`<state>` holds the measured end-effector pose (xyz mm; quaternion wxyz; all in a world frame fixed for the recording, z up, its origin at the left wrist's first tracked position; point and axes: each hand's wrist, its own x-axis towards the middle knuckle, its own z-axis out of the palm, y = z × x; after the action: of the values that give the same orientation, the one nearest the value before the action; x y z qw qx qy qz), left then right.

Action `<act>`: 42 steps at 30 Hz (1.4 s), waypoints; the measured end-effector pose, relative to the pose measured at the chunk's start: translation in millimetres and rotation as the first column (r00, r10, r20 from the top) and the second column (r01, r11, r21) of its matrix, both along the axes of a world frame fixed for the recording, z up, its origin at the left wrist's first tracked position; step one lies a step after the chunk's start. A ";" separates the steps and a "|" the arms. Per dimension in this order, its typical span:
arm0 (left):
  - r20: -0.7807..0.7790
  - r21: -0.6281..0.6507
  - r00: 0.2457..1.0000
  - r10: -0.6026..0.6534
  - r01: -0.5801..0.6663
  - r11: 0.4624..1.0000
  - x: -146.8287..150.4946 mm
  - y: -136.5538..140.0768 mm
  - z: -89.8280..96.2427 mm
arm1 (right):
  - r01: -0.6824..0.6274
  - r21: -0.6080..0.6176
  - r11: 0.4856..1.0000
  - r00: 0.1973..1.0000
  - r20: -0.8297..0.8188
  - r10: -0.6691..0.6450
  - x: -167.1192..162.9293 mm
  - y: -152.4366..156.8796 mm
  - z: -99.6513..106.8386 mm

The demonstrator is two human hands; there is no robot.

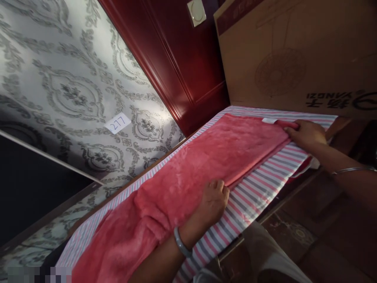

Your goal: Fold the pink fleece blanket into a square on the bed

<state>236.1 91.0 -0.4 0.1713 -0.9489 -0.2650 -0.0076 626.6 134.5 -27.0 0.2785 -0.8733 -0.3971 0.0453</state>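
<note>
A coral-red plush blanket (188, 169) lies lengthwise on a pink, grey and white striped cloth (265, 181). Its far part is smoothed flat in folded layers, while the near left part is bunched and wrinkled. My left hand (214, 201), with a bangle at the wrist, has its fingers curled on the blanket's front edge near the middle. At the far right corner my right hand (308, 133) pinches the edge, close to a white label (268, 120). Its fingertips are partly hidden by the fabric.
A large cardboard box (282, 55) with a fan drawing stands beyond the blanket's far end. Behind are a dark red panel (176, 59) and a patterned wall (73, 94) bearing a paper marked 277 (118, 123). A dark screen-like panel (35, 192) is at left.
</note>
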 end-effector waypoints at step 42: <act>0.175 -0.460 0.973 0.149 -0.053 0.886 6.1 8.6 24.3 | 0.039 0.214 0.976 0.996 -0.090 -0.020 -4.3 -4.4 3.9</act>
<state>242.3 99.6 23.9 -0.0821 -0.9415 -0.3251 -0.0349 622.3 130.1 -23.1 0.3892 -0.8410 -0.3742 0.0359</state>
